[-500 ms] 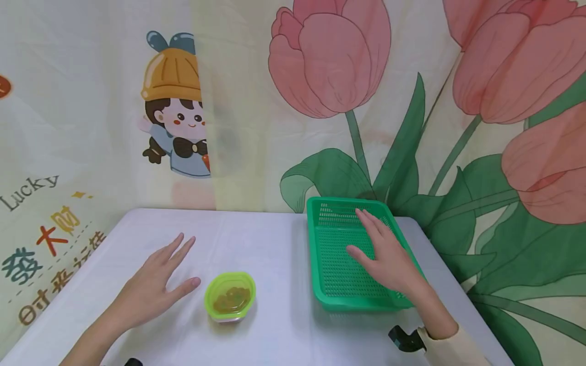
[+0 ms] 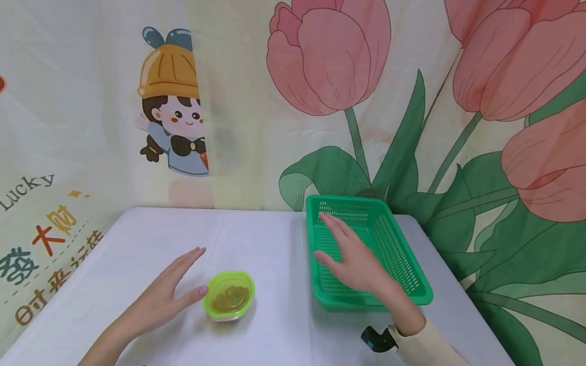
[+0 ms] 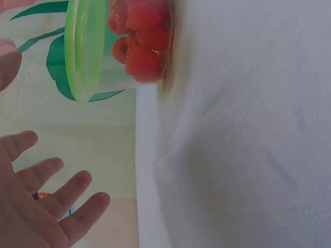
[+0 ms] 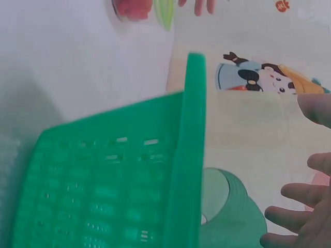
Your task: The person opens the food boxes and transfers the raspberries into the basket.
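Observation:
A small tub with a lime-green lid (image 2: 230,295) stands on the table; the left wrist view shows red raspberries (image 3: 145,39) inside its clear wall. My left hand (image 2: 157,300) hovers just left of the tub, fingers extended and thumb near the lid's edge, holding nothing. A green plastic basket (image 2: 327,300) with perforated walls sits to the right. Above it my right hand (image 2: 354,262) hangs with fingers spread, and nothing is in it. In the right wrist view, the fingers (image 4: 305,194) are apart from the basket's rim (image 4: 194,129).
A white cloth (image 2: 270,244) covers the table. Behind it hangs a curtain printed with pink tulips (image 2: 334,56) and a cartoon child (image 2: 176,117). A black device (image 2: 377,339) is strapped at the right wrist.
My right hand has moved left over the basket. My left hand has shifted slightly right and down, closer to the tub. The tub and basket stay where they were on the table.

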Action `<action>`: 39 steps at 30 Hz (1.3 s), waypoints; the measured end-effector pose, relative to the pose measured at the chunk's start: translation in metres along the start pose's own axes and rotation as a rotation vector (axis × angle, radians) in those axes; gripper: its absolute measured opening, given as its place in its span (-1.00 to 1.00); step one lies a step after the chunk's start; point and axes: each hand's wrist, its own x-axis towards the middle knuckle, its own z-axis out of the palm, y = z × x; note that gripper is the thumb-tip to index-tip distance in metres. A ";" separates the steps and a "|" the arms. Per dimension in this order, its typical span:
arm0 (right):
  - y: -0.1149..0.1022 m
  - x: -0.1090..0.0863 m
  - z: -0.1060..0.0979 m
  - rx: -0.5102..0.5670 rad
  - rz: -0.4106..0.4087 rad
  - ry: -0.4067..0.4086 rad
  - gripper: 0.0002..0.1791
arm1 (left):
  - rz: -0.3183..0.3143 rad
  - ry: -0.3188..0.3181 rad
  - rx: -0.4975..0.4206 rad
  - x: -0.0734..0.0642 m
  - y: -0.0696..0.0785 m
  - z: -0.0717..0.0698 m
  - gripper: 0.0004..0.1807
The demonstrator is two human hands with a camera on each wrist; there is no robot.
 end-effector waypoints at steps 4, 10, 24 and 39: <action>-0.011 0.005 0.011 0.026 -0.004 -0.032 -0.07 | 0.009 -0.013 -0.046 -0.004 -0.002 0.005 -0.10; -0.028 0.012 0.026 0.081 0.004 -0.079 -0.05 | 0.006 -0.033 -0.130 -0.007 -0.003 0.010 -0.11; -0.061 0.019 0.067 0.160 -0.016 -0.152 -0.10 | -0.066 -0.152 -0.377 -0.009 -0.004 0.018 -0.14; -0.059 0.018 0.109 0.197 -0.062 -0.225 -0.22 | -0.157 -0.290 -0.572 -0.016 -0.009 0.022 -0.11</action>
